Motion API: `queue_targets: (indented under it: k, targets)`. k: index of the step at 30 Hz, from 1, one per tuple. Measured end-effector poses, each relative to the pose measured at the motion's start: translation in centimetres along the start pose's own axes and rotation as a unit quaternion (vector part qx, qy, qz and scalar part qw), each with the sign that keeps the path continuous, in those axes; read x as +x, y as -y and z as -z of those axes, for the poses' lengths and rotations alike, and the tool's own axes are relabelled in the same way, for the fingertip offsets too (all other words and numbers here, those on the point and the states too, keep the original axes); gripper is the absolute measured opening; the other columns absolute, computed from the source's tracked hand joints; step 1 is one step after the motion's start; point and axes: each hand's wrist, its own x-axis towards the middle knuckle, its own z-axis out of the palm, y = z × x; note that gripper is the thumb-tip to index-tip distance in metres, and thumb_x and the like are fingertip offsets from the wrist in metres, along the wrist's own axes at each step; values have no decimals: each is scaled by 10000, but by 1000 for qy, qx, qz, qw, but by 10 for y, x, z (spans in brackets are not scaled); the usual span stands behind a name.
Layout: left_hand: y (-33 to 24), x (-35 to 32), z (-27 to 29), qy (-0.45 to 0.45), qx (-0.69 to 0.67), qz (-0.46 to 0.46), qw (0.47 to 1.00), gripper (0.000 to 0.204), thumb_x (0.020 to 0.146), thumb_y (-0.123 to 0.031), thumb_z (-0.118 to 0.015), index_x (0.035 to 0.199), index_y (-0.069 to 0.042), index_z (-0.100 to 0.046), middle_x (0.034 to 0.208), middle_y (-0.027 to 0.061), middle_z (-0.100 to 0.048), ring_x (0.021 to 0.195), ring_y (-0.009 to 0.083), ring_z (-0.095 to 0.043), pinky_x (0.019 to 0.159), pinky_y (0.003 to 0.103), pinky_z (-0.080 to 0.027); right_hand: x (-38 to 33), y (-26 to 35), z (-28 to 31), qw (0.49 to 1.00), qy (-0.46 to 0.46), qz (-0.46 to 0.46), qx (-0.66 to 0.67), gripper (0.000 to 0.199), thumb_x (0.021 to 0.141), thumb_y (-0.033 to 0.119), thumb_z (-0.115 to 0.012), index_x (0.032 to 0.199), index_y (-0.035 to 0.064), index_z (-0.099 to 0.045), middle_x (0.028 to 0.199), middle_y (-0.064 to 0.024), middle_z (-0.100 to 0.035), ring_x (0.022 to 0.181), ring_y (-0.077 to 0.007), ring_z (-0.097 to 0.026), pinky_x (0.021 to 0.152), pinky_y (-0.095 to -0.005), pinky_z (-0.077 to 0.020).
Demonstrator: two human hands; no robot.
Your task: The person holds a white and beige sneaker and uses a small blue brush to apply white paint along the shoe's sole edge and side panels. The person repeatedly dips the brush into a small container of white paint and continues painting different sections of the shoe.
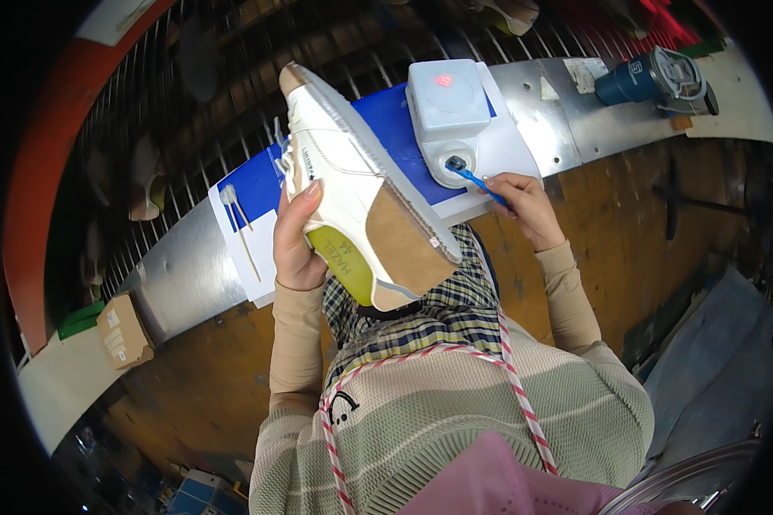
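My left hand (299, 232) is closed around the collar of a white shoe (339, 159) with a tan heel panel and a yellow-green lining (342, 262). The shoe is lifted and tilted, its toe pointing away and up to the left, its sole edge facing right. In my right hand (524, 206), the fingers pinch a blue brush (489, 190). The brush's dark head is inside the round mouth of a white container (449, 103), which has a block-shaped body. What the container holds is hard to make out.
Blue and white sheets (395, 112) lie under the container on a metal ledge (185, 287). Two thin white-tipped sticks (240, 219) rest at left. A dark blue tumbler (631, 81) stands far right, a cardboard box (124, 330) far left. Beyond is a rack of rods (232, 81) carrying shoes.
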Motion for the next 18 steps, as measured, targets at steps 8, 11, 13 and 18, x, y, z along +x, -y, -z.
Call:
queue_targets:
  k: [8, 11, 13, 18]
  targets:
    - [-13, -1, -18, 8, 32, -27, 999, 605, 931, -130, -604, 1475, -21, -363, 1307, 161, -593, 1153, 244, -641, 965, 342, -535, -41, 59, -56, 934, 62, 350, -38, 120, 841, 33, -757, 947, -24, -748, 935, -39, -574, 799, -113, -563, 701, -217, -463]
    - [-19, -6, -23, 8, 42, -50, 998, 621, 922, -122, -611, 1479, -22, -355, 1303, 161, -597, 1148, 245, -644, 964, 344, -534, -49, 71, -70, 897, 21, 425, -119, 157, 787, 35, -800, 936, -2, -766, 918, -32, -549, 846, -122, -550, 710, -228, -463]
    - [-21, -10, -25, 8, 50, -67, 996, 638, 914, -114, -616, 1485, -26, -345, 1303, 164, -597, 1143, 245, -646, 959, 346, -536, -50, 76, -75, 866, -13, 471, -169, 177, 760, 40, -816, 927, 5, -771, 912, -38, -539, 836, -125, -538, 701, -237, -458]
    - [-22, -22, -27, -1, 114, -72, 991, 646, 938, -175, -557, 1503, 11, -308, 1397, 194, -533, 1246, 281, -583, 1058, 379, -475, -47, 83, -88, 801, -78, 548, -228, 203, 726, 48, -835, 914, 8, -771, 896, -49, -520, 803, -133, -514, 675, -257, -444]
